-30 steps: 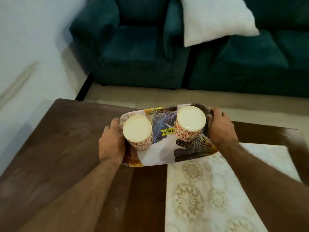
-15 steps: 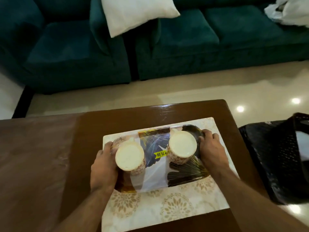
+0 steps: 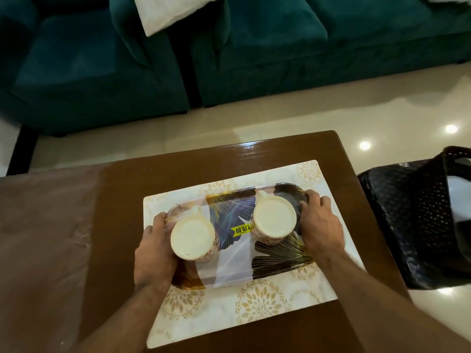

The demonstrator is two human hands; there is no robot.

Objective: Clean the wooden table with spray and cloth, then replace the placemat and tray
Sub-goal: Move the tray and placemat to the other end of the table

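A patterned tray (image 3: 229, 258) with leaf print and a yellow price sticker lies over the white and gold placemat (image 3: 254, 307) on the brown wooden table (image 3: 178, 174). Two floral cups stand on it: one cup (image 3: 193, 238) at the left, another cup (image 3: 274, 219) at the right. My left hand (image 3: 155, 253) grips the tray's left end and my right hand (image 3: 321, 225) grips its right end. I cannot tell whether the tray touches the mat. No spray bottle or cloth is in view.
A teal sofa (image 3: 254, 47) with a white cushion (image 3: 173, 16) stands beyond the table across a glossy floor. A black perforated basket (image 3: 413, 220) sits just off the table's right edge. The table's left part (image 3: 43, 238) looks paler and hazy.
Both hands have carried the tray with the cups rightward from the bare wood to above the placemat, and it now sits lower and centred over the mat. My view has swung right.
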